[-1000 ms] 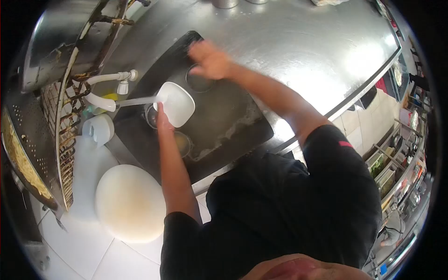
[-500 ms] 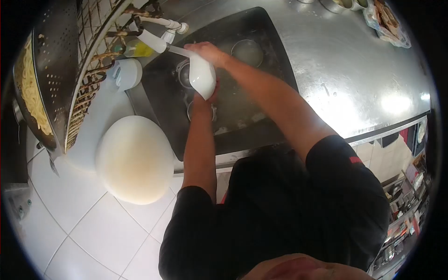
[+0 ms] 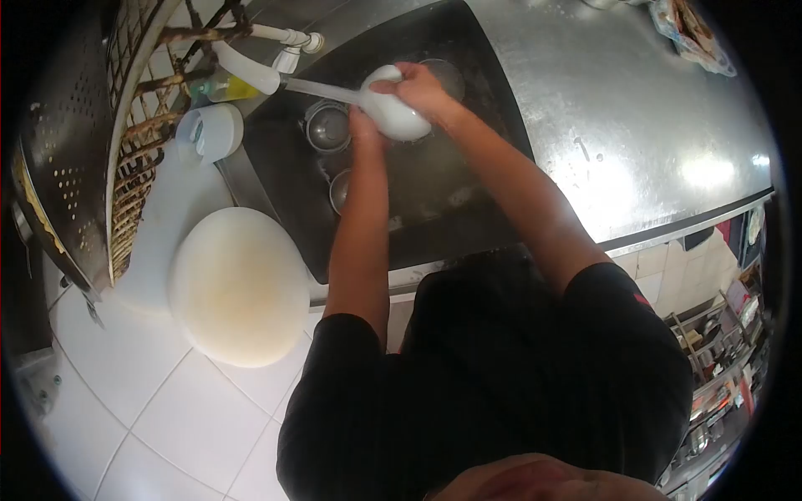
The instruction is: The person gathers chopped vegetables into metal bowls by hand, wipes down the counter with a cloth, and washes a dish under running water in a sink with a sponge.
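Note:
Over the dark sink (image 3: 443,221), a white bowl (image 3: 403,119) is tilted on its side between my two hands. My right hand (image 3: 422,90) grips its upper edge, with the thumb lying on the white surface. My left hand (image 3: 365,125) holds the near left side, its fingers mostly hidden behind the bowl. A stream of water (image 3: 322,90) runs from the white faucet (image 3: 259,71) onto the bowl's left end. Below the stream, round metal drains or dishes (image 3: 327,128) show at the sink bottom; I cannot tell which.
A steel counter (image 3: 618,150) extends right, with a plastic bag of food (image 3: 689,37) at its far edge. On the left are a perforated metal pan (image 3: 75,142), a wicker-like rack (image 3: 138,159), a white tub (image 3: 219,134), yellow liquid (image 3: 230,86) and a large round cream lid-like object (image 3: 240,288).
The bowl has moved to the right and turned from upright to a slant. My right hand has shifted right with it, and its thumb now lies over the bowl.

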